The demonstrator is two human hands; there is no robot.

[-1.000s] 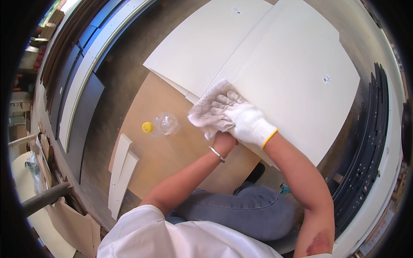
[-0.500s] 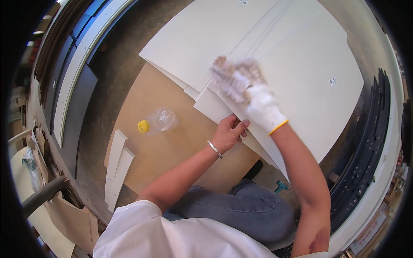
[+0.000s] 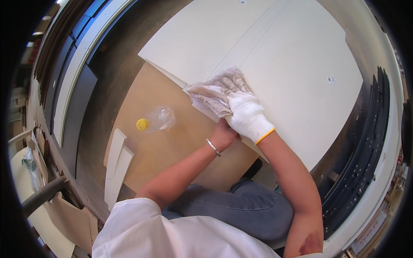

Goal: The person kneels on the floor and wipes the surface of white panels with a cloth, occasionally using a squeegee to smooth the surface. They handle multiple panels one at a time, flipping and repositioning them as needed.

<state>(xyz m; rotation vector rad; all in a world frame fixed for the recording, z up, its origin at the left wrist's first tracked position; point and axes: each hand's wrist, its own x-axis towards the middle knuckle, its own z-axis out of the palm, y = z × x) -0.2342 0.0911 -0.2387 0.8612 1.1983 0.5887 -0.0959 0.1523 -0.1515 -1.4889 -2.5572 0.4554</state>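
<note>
My right hand (image 3: 243, 107), in a white knit glove with a yellow cuff, presses a crumpled grey-white cloth (image 3: 211, 96) flat against the near edge of a large white panel (image 3: 301, 73). My bare left hand (image 3: 223, 133), with a thin metal bangle on the wrist, sits just below the glove and grips the panel's near edge; its fingers are hidden under the glove. A second white panel (image 3: 202, 38) lies beside the first, to the left.
A brown board (image 3: 172, 150) lies under the panels' near edge, with a clear plastic bottle with a yellow cap (image 3: 155, 120) lying on it. Two narrow white strips (image 3: 117, 165) lie at its left corner. Dark slotted rails (image 3: 365, 142) run along the right. Long panels lean at the left.
The gloved right hand has drawn the cloth back down and to the left over the white panel, toward its near edge. The left hand has stayed at the panel edge.
</note>
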